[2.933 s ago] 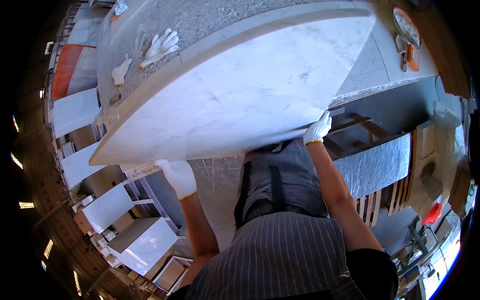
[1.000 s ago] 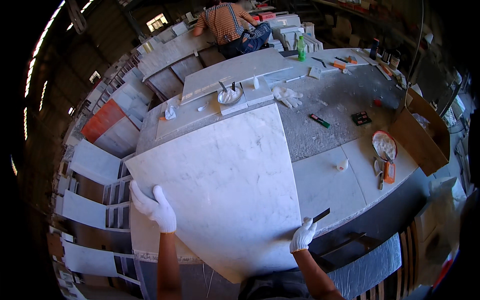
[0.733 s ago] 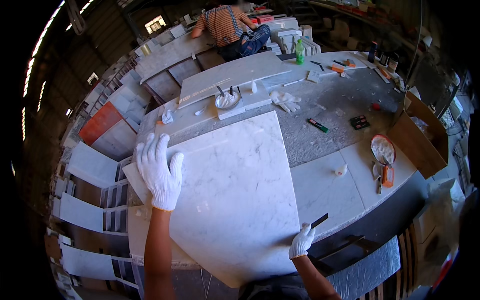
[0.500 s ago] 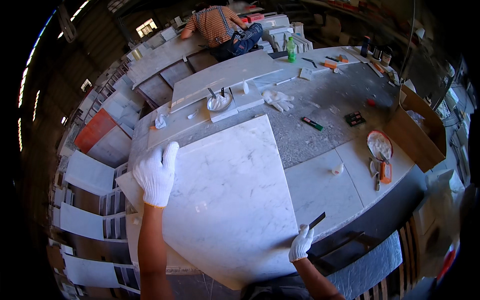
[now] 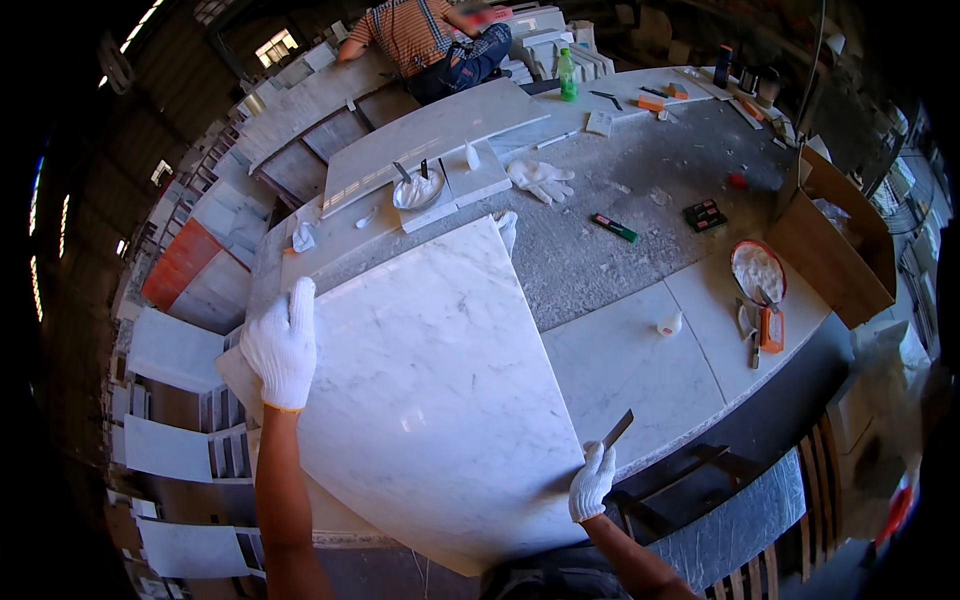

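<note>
A large white marble slab (image 5: pixel 430 380) with grey veins lies in front of me over the worktable. My left hand (image 5: pixel 282 350), in a white knit glove, grips its left edge, thumb up along the side. By the slab's near right edge is my right hand (image 5: pixel 592 486), also gloved. Its fingers are closed round a flat dark scraper blade (image 5: pixel 619 428) that points up and away. Part of a white glove (image 5: pixel 507 230) shows behind the slab's far right corner; the rest is hidden.
Beyond the slab are a bowl of white paste (image 5: pixel 417 190), a loose glove (image 5: pixel 541 180) and a green bottle (image 5: pixel 568 75). At right stand a red-rimmed bowl (image 5: pixel 757 272), an orange box (image 5: pixel 772 330) and a cardboard carton (image 5: pixel 835 240). A person (image 5: pixel 415 45) sits at the back.
My view has shifted, so the table's things appear further left and higher. The slab's far right corner has moved slightly left, baring more of the glove behind it. Both hands keep their holds.
</note>
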Motion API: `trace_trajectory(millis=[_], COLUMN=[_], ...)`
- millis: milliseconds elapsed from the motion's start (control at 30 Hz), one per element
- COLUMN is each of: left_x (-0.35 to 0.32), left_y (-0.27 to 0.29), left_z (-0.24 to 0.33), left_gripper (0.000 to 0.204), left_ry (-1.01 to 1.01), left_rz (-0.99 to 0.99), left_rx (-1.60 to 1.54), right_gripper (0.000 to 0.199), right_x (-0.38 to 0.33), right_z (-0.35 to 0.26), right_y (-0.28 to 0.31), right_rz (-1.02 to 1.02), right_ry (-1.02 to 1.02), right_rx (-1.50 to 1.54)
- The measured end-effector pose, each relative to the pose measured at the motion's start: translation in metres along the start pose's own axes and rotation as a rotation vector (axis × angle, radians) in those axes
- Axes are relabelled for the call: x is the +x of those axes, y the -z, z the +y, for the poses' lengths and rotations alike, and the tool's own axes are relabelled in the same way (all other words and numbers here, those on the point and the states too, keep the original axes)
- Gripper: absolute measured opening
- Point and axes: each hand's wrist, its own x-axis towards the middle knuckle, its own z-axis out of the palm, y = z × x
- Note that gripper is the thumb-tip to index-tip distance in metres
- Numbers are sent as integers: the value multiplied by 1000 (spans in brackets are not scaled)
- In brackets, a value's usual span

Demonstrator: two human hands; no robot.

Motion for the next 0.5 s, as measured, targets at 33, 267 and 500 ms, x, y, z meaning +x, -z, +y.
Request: trace_trajectory(millis=[33,267,500], left_x=[1,6,9], left_y=[-1,-21,-44], left_z=[-2,-2,-6], left_gripper=[46,55,57], left_ry=[24,190,211], left_rz=[-54,-246,-278], left_rx=[17,8,39], right_gripper=[30,31,32], right_x=[1,6,11], right_z=[-1,-3,5], right_y=[-2,-11,-7], right_rz=[7,10,-94], right_ry=[6,-21,12], right_rx=[-13,-60,-21])
